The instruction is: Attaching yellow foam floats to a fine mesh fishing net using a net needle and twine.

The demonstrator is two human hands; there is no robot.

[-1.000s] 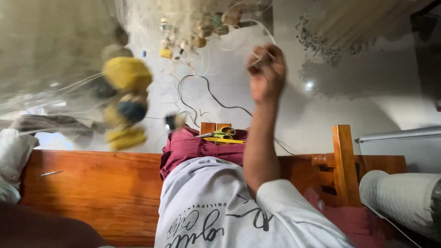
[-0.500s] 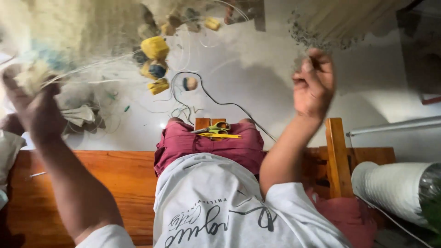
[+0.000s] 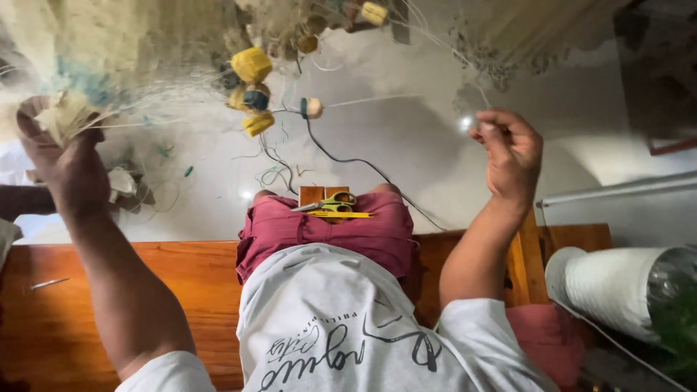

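A pale tiled floor (image 3: 406, 145) spreads beyond a wooden bench (image 3: 87, 305) — a fishing net (image 3: 109, 43) with yellow floats (image 3: 252, 64) hangs across it. The left hand (image 3: 62, 156) has its fingers clamped on a bunch of net; the right hand (image 3: 512, 152) pinches a thin line (image 3: 450, 72). Scissors (image 3: 330, 203) lie on the lap.

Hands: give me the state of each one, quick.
Left hand: closed, gripping a bunched clump of fishing net.
Right hand: fingers pinched shut, apparently on a thin line; the line itself is barely visible.
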